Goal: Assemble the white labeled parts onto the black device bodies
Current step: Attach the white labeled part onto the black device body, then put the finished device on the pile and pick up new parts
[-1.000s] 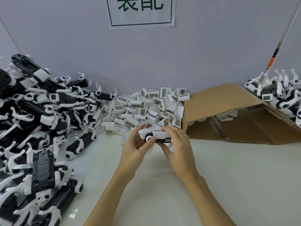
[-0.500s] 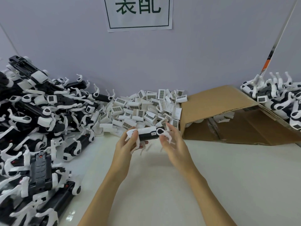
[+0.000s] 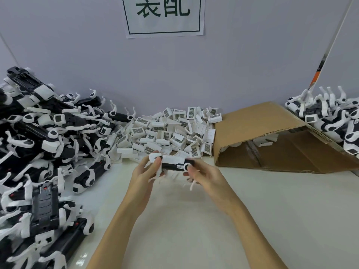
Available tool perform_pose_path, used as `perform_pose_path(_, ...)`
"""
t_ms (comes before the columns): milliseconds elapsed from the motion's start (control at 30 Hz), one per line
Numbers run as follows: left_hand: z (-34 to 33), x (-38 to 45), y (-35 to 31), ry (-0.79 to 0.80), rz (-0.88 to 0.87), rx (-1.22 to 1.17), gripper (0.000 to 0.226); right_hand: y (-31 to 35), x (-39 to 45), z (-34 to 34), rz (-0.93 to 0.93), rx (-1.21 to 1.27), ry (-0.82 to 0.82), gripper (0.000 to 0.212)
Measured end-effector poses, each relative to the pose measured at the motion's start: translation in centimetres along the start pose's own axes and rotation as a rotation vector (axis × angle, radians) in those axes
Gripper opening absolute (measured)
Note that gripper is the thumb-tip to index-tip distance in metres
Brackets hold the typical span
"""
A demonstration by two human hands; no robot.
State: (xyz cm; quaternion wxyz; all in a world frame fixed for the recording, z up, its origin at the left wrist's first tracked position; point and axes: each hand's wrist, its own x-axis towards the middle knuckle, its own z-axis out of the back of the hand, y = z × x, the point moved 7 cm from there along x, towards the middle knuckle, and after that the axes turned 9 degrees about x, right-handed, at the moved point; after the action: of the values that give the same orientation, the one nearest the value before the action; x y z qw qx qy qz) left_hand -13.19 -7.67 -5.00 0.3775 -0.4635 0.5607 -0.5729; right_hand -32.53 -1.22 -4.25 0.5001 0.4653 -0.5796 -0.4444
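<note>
Holding 1 black device body [image 3: 175, 164] up off the white table [image 3: 252, 220], the person has it lying sideways between both hands, right in front of the heap of white labeled parts [image 3: 171, 133]. Left hand [image 3: 144, 176] has its fingers curled round the left end, thumb pressed on top; right hand [image 3: 206, 177] cups the other end by the round white knob, fingers curled on it too. My guess is 2 hands so it can be turned and checked, since a white piece looks already seated on top. White straps dangle below, blurry. Raw bodies sit piled on the left [image 3: 38, 152], probably for an easy grab; the cardboard box [image 3: 272, 136] lies tipped on its side, and another pile [image 3: 330, 117] sits far right, likely finished ones.
</note>
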Motion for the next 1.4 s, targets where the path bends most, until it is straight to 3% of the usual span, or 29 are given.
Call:
perform_pose_path(67,0.5,0.0,-0.1,-0.028,-0.011,0.033,0.066,-0.2,-0.2,-0.6,-0.061,-0.083,0.060,0.054)
perform_pose_path(200,1.1,0.2,0.3,-0.100,-0.014,0.109,0.065,-0.2,-0.3,-0.6,-0.157,-0.007,0.047,0.039)
perform_pose_path(267,1.4,0.3,0.4,-0.183,-0.024,0.080,0.059,0.4,0.0,0.3,-0.221,0.213,-0.035,0.043)
perform_pose_path(367,2.1,0.5,0.4,-0.268,-0.036,0.023,0.056,2.9,1.6,3.1,-0.269,0.761,-0.190,0.059)
perform_pose_path(467,2.3,0.6,0.6,-0.279,-0.013,0.029,0.065,9.9,3.4,7.7,0.105,1.235,-0.171,0.063)
perform_pose_path(533,2.2,0.7,0.8,-0.269,0.004,0.048,0.065,13.2,3.7,10.3,0.283,1.373,-0.177,0.065)
perform_pose_path(633,2.2,0.7,0.8,-0.289,0.022,0.073,0.058,12.4,4.1,8.9,0.129,1.092,-0.089,0.067)
perform_pose_path(733,2.6,0.4,0.5,-0.367,-0.004,0.172,0.037,7.1,3.6,4.6,-0.069,0.847,0.067,0.062)
perform_pose_path(900,4.1,-0.6,-0.6,-0.553,-0.098,0.527,0.011,-1.2,1.3,-1.7,-0.337,0.835,0.029,0.046)
perform_pose_path(1033,6.4,-0.6,-1.3,-0.717,-0.120,1.114,0.050,-3.4,0.8,-2.7,-0.403,0.889,-0.028,0.040)
perform_pose_path(1100,8.3,0.3,-1.6,-0.764,0.003,1.318,0.068,-3.5,0.8,-2.4,-0.404,0.870,-0.035,0.038)
perform_pose_path(1200,12.0,1.9,-1.4,-0.771,0.345,1.549,0.082,-3.3,0.8,-2.3,-0.403,0.857,-0.049,0.036)
perform_pose_path(1300,13.6,2.7,-0.8,-0.702,0.521,1.706,0.078,-3.2,0.8,-2.0,-0.386,0.842,-0.060,0.034)
perform_pose_path(1400,13.2,2.9,-0.5,-0.654,0.543,1.774,0.059,-3.2,0.5,-1.8,-0.387,0.827,-0.080,0.033)
